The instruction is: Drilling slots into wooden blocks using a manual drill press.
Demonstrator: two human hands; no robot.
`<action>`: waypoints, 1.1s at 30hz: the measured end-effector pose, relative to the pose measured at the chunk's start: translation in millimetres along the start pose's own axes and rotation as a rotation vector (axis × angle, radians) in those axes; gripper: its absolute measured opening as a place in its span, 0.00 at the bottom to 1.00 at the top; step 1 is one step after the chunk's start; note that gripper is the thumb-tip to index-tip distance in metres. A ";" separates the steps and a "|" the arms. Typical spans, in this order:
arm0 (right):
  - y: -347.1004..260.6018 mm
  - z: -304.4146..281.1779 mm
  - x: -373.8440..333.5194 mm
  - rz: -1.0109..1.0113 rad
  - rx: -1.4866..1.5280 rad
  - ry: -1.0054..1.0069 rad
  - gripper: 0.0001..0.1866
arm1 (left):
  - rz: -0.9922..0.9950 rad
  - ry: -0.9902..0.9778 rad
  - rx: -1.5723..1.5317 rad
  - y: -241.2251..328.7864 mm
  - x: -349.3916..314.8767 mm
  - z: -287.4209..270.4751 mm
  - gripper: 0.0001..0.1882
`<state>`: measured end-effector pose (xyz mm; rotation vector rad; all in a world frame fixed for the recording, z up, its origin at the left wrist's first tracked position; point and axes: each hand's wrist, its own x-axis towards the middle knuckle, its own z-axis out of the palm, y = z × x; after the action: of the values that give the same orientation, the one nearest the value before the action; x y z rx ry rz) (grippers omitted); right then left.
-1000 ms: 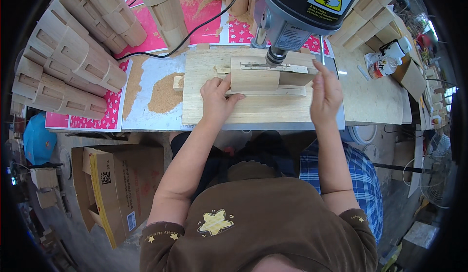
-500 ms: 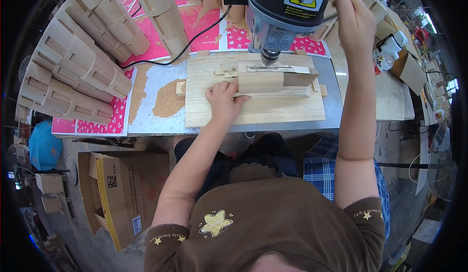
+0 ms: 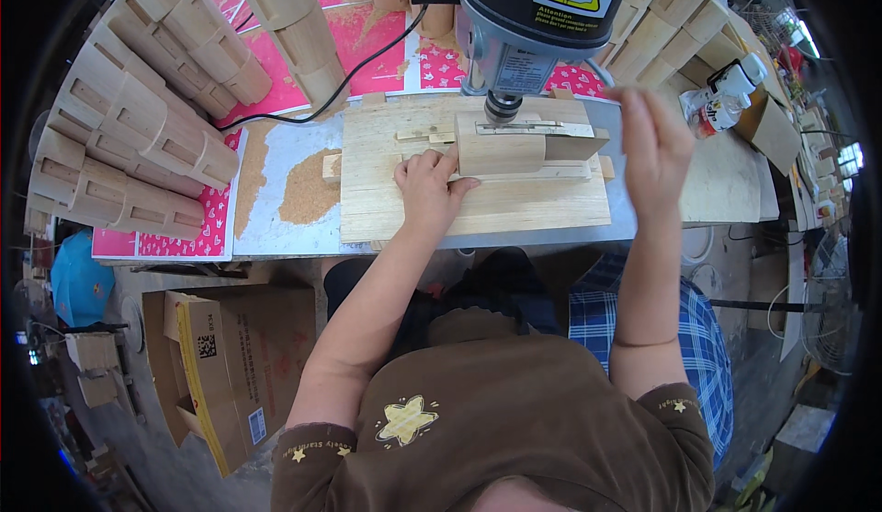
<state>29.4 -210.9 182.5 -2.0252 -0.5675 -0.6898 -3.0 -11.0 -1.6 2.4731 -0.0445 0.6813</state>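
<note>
A pale wooden block (image 3: 501, 152) with a curved face lies in a wooden jig (image 3: 395, 211) under the drill press (image 3: 542, 7). My left hand (image 3: 430, 189) is closed on the block's left end, its thumb along the front edge. The chuck (image 3: 503, 108) sits over the slotted strip at the back of the block; whether the bit touches wood is hidden. To the right of the press, my right hand (image 3: 654, 149) is closed at the end of the feed lever (image 3: 601, 72), its fingers curled and slightly blurred. A grey-brown plate (image 3: 574, 146) stands at the block's right.
Stacked wooden pieces (image 3: 119, 117) with rectangular recesses crowd the left; others (image 3: 675, 16) stand behind right. A black cable (image 3: 367, 62) crosses the pink sheet. Sawdust (image 3: 308, 191) lies left of the jig. Bottles (image 3: 717, 112) stand at right. Below the bench is a cardboard box (image 3: 248, 356).
My right hand has come down and toward me from high beside the press, with the lever turning. My left hand stays on the block. The view has shifted slightly.
</note>
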 end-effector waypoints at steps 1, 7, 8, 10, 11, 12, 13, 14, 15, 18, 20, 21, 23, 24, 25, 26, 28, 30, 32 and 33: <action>8.8 7.6 -11.5 0.005 0.000 -0.001 0.09 | -0.001 -0.005 0.000 0.4 0.4 -0.8 0.27; 63.9 50.2 -47.5 -0.112 -0.017 0.034 0.07 | -0.009 -0.026 -0.007 0.4 1.1 1.3 0.28; 68.0 54.2 -46.5 -0.163 0.012 0.065 0.07 | 0.005 -0.006 -0.007 0.1 1.0 1.9 0.28; 68.5 54.4 -46.4 -0.215 0.039 0.101 0.07 | 0.024 0.014 -0.008 0.6 1.1 1.5 0.28; 65.8 52.5 -45.5 -0.238 0.016 0.105 0.06 | 0.014 0.002 0.000 1.0 0.6 0.9 0.29; 62.6 50.0 -43.6 -0.261 -0.007 0.110 0.05 | 0.004 -0.010 0.007 1.2 0.6 0.6 0.29; 57.7 45.0 -38.7 -0.263 -0.005 0.113 0.05 | 0.006 -0.008 0.009 0.8 1.2 0.3 0.29; 49.7 36.2 -30.9 -0.255 0.006 0.166 0.05 | -0.010 -0.017 0.004 0.7 0.8 -0.2 0.29; 38.4 24.8 -21.8 -0.245 0.012 0.219 0.05 | -0.024 -0.030 -0.005 1.6 0.2 -0.6 0.29; 10.3 9.4 44.6 -0.187 -0.083 0.221 0.11 | -0.019 -0.047 0.010 -0.7 0.5 -1.6 0.29; 2.2 15.8 88.4 -0.106 -0.190 0.213 0.15 | -0.022 -0.059 0.003 0.2 1.1 -4.5 0.29; -5.0 20.4 104.9 0.006 -0.244 0.199 0.16 | -0.029 -0.062 -0.008 1.6 1.9 -5.0 0.28; 27.5 31.7 127.7 -0.039 -0.156 0.225 0.16 | -0.014 -0.060 -0.022 5.5 3.6 -2.1 0.28; 32.4 38.2 129.0 -0.088 -0.059 0.237 0.16 | -0.014 -0.053 -0.031 4.7 4.1 -1.4 0.28; 38.1 39.1 121.5 -0.089 -0.060 0.241 0.16 | -0.010 -0.053 -0.032 3.4 5.0 -1.2 0.28; 32.2 42.1 106.3 -0.144 0.056 0.297 0.16 | -0.028 -0.057 -0.041 -0.9 3.1 -2.9 0.28; 45.3 36.0 71.0 -0.104 0.095 0.211 0.13 | -0.036 -0.062 -0.064 0.7 3.1 -3.5 0.28; 88.7 27.0 23.3 -0.037 -0.081 -0.065 0.16 | -0.082 -0.074 -0.149 4.0 7.6 -3.5 0.26; 116.2 33.6 -29.5 -0.114 -0.307 -0.261 0.17 | -0.078 -0.042 -0.195 2.4 11.1 -1.5 0.25; 122.2 36.9 -48.1 -0.164 -0.428 -0.327 0.16 | -0.078 -0.011 -0.240 1.3 11.5 -1.1 0.23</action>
<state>79.5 -245.6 60.4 -2.5386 -0.8395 -0.6172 6.3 -10.2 5.4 2.2369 -0.0319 0.5926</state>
